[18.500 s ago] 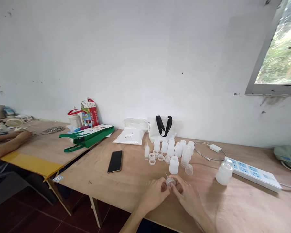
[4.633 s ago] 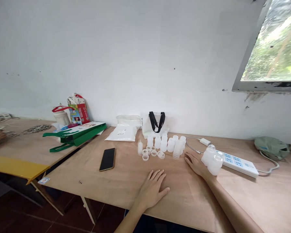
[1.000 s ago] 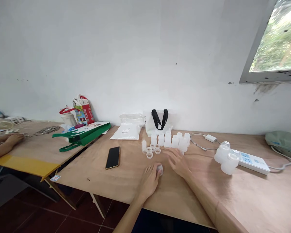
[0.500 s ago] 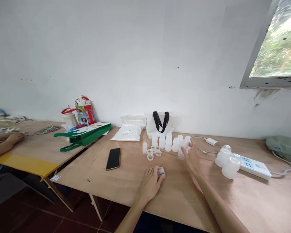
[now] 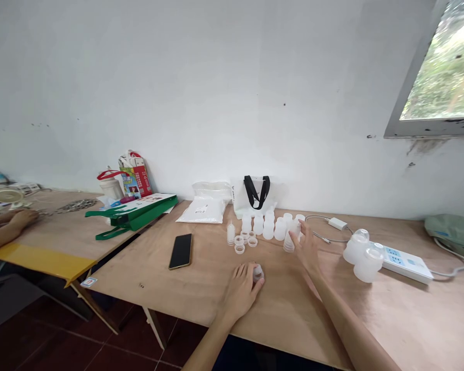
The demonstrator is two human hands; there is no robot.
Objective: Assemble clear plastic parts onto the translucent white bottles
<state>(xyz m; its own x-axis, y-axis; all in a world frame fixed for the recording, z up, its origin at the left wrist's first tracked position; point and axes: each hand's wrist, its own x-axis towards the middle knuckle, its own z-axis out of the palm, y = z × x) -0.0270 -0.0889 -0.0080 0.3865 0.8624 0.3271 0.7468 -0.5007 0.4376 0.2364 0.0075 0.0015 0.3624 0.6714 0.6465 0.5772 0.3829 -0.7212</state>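
My left hand (image 5: pixel 242 289) rests low over the wooden table, its fingers and thumb around a small translucent plastic piece (image 5: pixel 258 272) with a rounded top. Farther forward and to the right, my right hand (image 5: pixel 306 248) has thumb and fingers about a clear, ribbed plastic piece (image 5: pixel 289 243). That piece stands slightly tilted in front of a group of frosted white plastic bottles (image 5: pixel 268 229). Several clear plastic rings (image 5: pixel 239 249) lie left of the bottles. Beside them stands a slim clear bottle-shaped piece (image 5: pixel 231 233).
A phone (image 5: pixel 180 251) lies left of my hands. A white plastic packet (image 5: pixel 203 210) and a black-handled bag (image 5: pixel 239 198) sit against the wall. To the right are two frosted cups (image 5: pixel 368 264) and a power strip (image 5: pixel 407 264). Another person's hand (image 5: pixel 23 218) is far left.
Both hands stay nearly in place on the same pieces. The left fingers shift slightly, showing a little more of the small translucent piece.
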